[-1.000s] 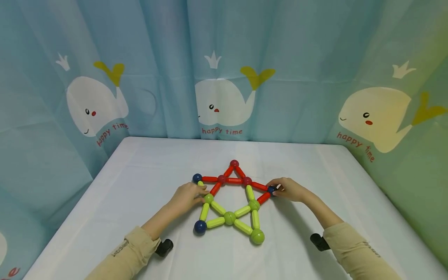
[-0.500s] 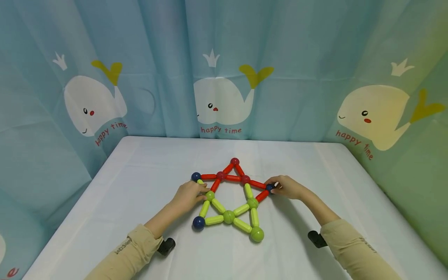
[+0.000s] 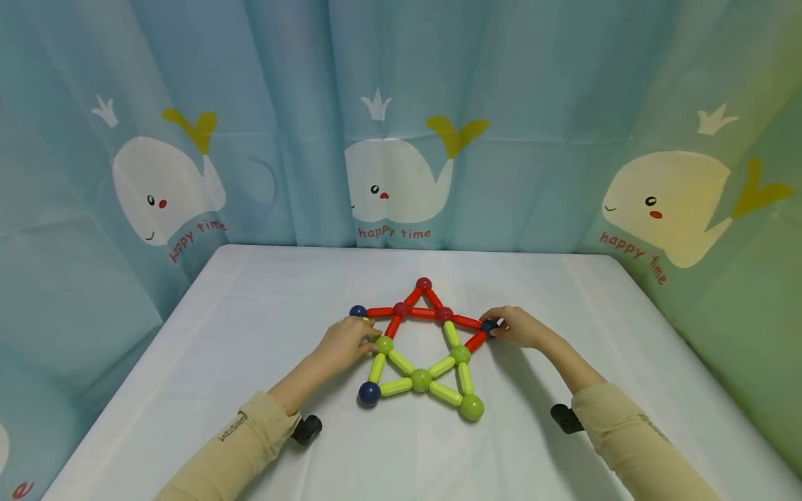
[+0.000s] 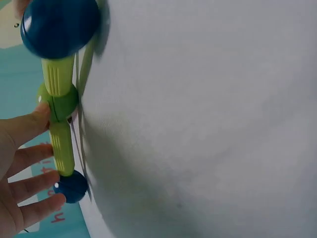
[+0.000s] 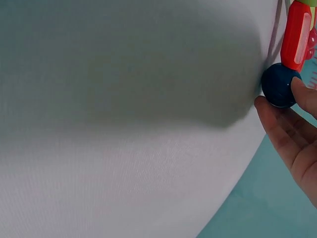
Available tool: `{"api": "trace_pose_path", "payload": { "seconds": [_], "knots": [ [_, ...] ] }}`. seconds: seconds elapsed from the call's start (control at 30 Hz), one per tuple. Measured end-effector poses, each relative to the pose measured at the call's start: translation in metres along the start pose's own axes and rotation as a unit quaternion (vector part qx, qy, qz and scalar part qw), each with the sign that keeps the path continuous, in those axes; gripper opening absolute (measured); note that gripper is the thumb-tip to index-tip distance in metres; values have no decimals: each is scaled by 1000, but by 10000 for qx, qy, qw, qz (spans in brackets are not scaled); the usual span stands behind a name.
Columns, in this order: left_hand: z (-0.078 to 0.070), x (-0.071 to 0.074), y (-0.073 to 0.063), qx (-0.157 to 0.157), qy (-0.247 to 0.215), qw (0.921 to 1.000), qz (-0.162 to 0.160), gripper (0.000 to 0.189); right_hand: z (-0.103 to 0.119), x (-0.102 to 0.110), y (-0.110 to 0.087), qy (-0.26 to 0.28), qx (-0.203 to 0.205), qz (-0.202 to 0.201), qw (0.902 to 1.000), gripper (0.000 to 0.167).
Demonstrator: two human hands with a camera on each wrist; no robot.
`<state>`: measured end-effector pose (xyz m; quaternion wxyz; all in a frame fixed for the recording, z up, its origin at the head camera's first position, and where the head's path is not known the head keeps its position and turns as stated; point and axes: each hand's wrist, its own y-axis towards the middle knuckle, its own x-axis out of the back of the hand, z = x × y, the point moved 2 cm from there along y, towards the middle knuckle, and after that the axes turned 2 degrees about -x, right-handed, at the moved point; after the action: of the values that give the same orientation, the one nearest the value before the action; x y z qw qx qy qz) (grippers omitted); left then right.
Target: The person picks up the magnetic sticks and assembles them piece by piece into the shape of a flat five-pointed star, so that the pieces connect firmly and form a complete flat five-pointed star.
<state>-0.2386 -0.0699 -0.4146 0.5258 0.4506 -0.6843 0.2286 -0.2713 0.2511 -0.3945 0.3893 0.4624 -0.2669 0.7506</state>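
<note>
A flat star of magnetic rods and balls [image 3: 422, 314] lies on the white table, red at the far side and yellow-green at the near side. At its left flank is my left hand [image 3: 341, 343], thumb against a green ball [image 4: 58, 101]. The fairly straight fingers of that hand lie along a yellow-green rod [image 4: 62, 148] and reach a dark blue ball [image 4: 72, 187]. My right hand [image 3: 521, 327] pinches the dark blue ball [image 5: 278, 85] at the star's right tip between thumb and fingers. A red rod [image 5: 296, 35] runs from that ball.
Another dark blue ball [image 3: 370, 394] forms the near left tip, and a larger green ball [image 3: 472, 408] the near right tip. The white tabletop [image 3: 263, 292] ends at a blue curtain [image 3: 539, 195] printed with whales. Black wrist devices hang under both sleeves.
The whole star has slid a little to the right and away from me, both hands moving with it. My left fingers now cover more of the far left rod.
</note>
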Motion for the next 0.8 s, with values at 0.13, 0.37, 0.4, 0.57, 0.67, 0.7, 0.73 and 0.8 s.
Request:
{"api": "trace_pose_path", "payload": {
  "seconds": [0.13, 0.37, 0.4, 0.57, 0.67, 0.7, 0.73, 0.8],
  "knots": [
    [3, -1, 8, 77, -101, 9998, 153, 30, -5, 1, 2, -44, -291, -81, 9995, 24],
    [11, 2, 18, 197, -192, 9995, 179, 25, -12, -2, 10, -41, -676, -256, 9974, 27],
    [11, 3, 19, 219, -196, 9994, 188, 25, -12, -2, 12, -47, -680, -276, 9973, 27],
    [13, 5, 21, 279, -141, 9993, 188, 23, -15, -2, 20, -129, -640, -390, 9971, 27],
    [13, 7, 22, 279, -132, 9993, 207, 24, -18, -2, 22, -218, -729, -461, 9960, 27],
    [12, 7, 21, 281, -142, 9992, 228, 24, -19, -2, 23, -239, -773, -467, 9956, 27],
    [12, 7, 21, 285, -142, 9992, 258, 25, -20, -2, 23, -251, -810, -467, 9953, 27],
    [12, 5, 21, 280, -157, 9990, 312, 26, -21, -2, 22, -261, -860, -429, 9950, 27]
  ]
}}
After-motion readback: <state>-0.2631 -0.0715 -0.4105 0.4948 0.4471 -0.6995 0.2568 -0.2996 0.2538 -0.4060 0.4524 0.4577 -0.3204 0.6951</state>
